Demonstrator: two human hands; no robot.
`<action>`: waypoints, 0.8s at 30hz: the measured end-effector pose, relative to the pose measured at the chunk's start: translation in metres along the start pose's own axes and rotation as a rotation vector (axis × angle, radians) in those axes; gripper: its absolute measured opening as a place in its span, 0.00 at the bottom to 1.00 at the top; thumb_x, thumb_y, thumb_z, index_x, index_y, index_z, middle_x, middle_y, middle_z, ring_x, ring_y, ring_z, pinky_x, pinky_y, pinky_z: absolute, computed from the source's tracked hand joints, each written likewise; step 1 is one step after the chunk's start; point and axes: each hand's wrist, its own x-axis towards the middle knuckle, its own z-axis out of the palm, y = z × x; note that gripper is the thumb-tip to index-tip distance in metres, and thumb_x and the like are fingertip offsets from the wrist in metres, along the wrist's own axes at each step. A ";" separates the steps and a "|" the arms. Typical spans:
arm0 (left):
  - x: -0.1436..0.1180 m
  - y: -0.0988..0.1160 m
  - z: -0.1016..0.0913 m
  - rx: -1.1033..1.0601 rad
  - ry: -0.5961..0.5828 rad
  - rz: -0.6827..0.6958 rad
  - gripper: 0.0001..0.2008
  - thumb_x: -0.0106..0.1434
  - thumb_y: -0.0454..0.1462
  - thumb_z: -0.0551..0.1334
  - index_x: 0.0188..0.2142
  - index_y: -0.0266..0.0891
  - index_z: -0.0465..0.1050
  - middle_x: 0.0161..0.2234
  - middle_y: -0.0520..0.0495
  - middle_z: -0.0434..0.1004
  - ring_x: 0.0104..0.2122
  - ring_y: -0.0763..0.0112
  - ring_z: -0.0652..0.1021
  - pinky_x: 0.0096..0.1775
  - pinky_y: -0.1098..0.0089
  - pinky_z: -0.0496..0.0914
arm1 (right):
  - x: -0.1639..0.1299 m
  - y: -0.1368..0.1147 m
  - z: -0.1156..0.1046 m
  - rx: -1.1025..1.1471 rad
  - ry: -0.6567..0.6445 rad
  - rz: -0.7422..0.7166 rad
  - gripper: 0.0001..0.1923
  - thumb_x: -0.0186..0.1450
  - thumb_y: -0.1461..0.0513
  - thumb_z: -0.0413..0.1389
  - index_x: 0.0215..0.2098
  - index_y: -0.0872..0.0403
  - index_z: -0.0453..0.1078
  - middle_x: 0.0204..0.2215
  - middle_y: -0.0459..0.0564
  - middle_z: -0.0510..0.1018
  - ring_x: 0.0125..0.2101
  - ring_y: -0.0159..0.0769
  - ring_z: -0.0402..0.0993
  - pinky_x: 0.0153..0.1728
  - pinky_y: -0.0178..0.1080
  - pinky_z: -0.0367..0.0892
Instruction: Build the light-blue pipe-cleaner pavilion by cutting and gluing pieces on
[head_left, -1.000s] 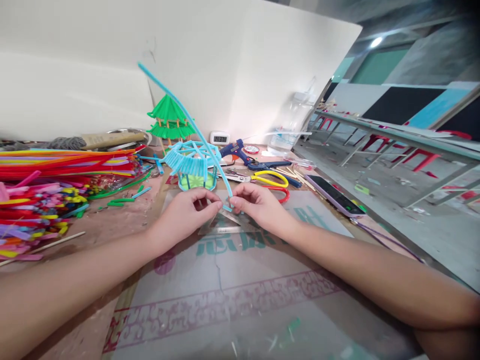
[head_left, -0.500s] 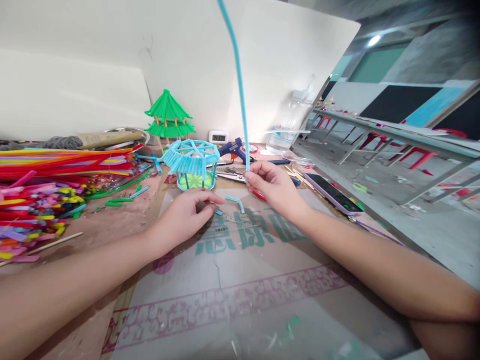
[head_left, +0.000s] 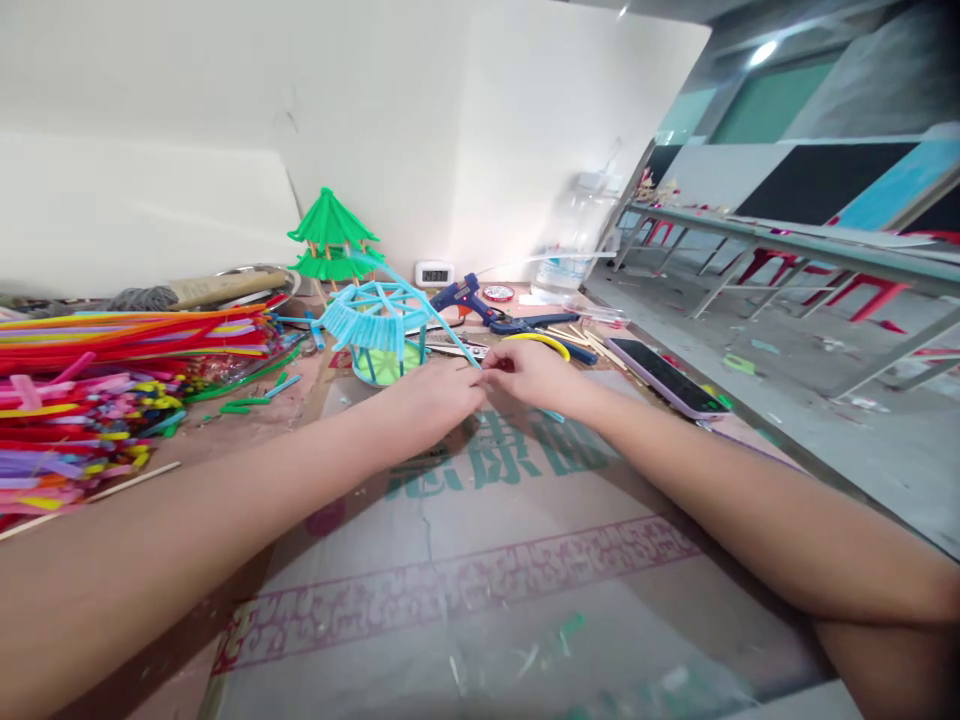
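Observation:
My left hand (head_left: 439, 395) and my right hand (head_left: 529, 375) meet fingertip to fingertip above the printed sheet (head_left: 487, 570). Both pinch the near end of a long light-blue pipe cleaner (head_left: 420, 310). It slants back and left over the light-blue pavilion model (head_left: 379, 320). A short blue cut piece (head_left: 553, 414) lies on the sheet just by my right wrist. A green pavilion model (head_left: 330, 235) stands behind the blue one, against the white wall.
A big pile of coloured pipe cleaners (head_left: 112, 380) fills the left side. Behind my hands lie a blue glue gun (head_left: 469, 295), yellow-handled pliers (head_left: 536, 340), a small clock (head_left: 435, 272) and a plastic bottle (head_left: 574, 240). A phone (head_left: 667, 375) lies near the table's right edge.
My right hand has swung the long blue pipe cleaner down from upright to a low slant leftwards. My left hand left the sheet and moved forward to meet the right at the cleaner's end.

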 end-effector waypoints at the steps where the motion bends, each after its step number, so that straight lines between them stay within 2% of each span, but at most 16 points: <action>1: 0.001 0.000 0.000 -0.024 0.006 -0.002 0.09 0.66 0.31 0.55 0.38 0.35 0.75 0.41 0.39 0.75 0.44 0.60 0.74 0.47 0.62 0.68 | 0.000 0.003 -0.001 -0.071 -0.011 -0.009 0.05 0.61 0.62 0.56 0.28 0.54 0.72 0.24 0.46 0.75 0.26 0.33 0.66 0.28 0.36 0.56; 3: -0.004 0.002 -0.004 -0.081 0.043 -0.033 0.10 0.68 0.33 0.54 0.38 0.35 0.74 0.39 0.40 0.76 0.42 0.61 0.75 0.46 0.63 0.68 | -0.001 0.006 -0.002 -0.184 -0.022 -0.016 0.06 0.61 0.61 0.56 0.29 0.54 0.73 0.26 0.48 0.76 0.26 0.34 0.67 0.28 0.36 0.55; 7: -0.031 0.004 -0.021 -0.170 0.064 -0.320 0.11 0.68 0.35 0.53 0.37 0.40 0.75 0.31 0.48 0.78 0.32 0.66 0.76 0.37 0.68 0.65 | -0.003 0.003 -0.011 -0.294 -0.024 -0.006 0.06 0.62 0.61 0.57 0.30 0.54 0.73 0.25 0.49 0.75 0.25 0.34 0.64 0.27 0.37 0.52; 9: -0.048 0.002 -0.027 -0.215 0.071 -0.434 0.11 0.68 0.38 0.54 0.37 0.42 0.75 0.29 0.51 0.78 0.30 0.67 0.76 0.35 0.70 0.65 | -0.005 -0.006 -0.015 -0.276 0.022 -0.033 0.05 0.63 0.61 0.57 0.32 0.54 0.71 0.27 0.49 0.75 0.26 0.34 0.65 0.28 0.37 0.52; 12: -0.071 -0.002 -0.027 -0.294 0.108 -0.532 0.11 0.68 0.41 0.54 0.39 0.41 0.75 0.30 0.51 0.78 0.29 0.68 0.75 0.35 0.70 0.65 | -0.014 -0.029 -0.016 -0.153 0.068 -0.106 0.06 0.64 0.59 0.57 0.34 0.54 0.70 0.28 0.47 0.75 0.27 0.33 0.66 0.29 0.36 0.55; 15: -0.083 -0.001 -0.022 -0.402 0.138 -0.547 0.12 0.69 0.41 0.53 0.39 0.40 0.73 0.33 0.50 0.78 0.33 0.68 0.76 0.38 0.70 0.66 | -0.030 -0.053 -0.009 -0.054 -0.045 -0.176 0.10 0.64 0.55 0.60 0.35 0.53 0.70 0.28 0.46 0.74 0.27 0.33 0.67 0.29 0.36 0.57; 19: -0.084 0.003 -0.016 -0.501 0.139 -0.516 0.13 0.70 0.42 0.51 0.40 0.40 0.72 0.36 0.48 0.78 0.35 0.67 0.76 0.39 0.69 0.67 | -0.046 -0.068 0.001 -0.125 -0.222 -0.332 0.21 0.57 0.49 0.66 0.41 0.52 0.73 0.35 0.50 0.75 0.34 0.39 0.71 0.32 0.38 0.62; 22: -0.083 0.003 -0.012 -0.505 0.132 -0.476 0.13 0.70 0.41 0.51 0.42 0.39 0.72 0.39 0.46 0.78 0.39 0.64 0.76 0.42 0.66 0.68 | -0.046 -0.065 0.006 -0.168 -0.272 -0.387 0.11 0.65 0.56 0.60 0.44 0.53 0.74 0.38 0.52 0.76 0.38 0.41 0.73 0.39 0.41 0.66; 24: -0.083 0.002 -0.010 -0.497 0.133 -0.442 0.12 0.70 0.40 0.52 0.43 0.40 0.73 0.41 0.45 0.78 0.42 0.63 0.76 0.45 0.64 0.68 | -0.043 -0.059 0.010 -0.167 -0.264 -0.412 0.10 0.69 0.59 0.56 0.45 0.53 0.74 0.40 0.53 0.76 0.41 0.41 0.73 0.42 0.42 0.66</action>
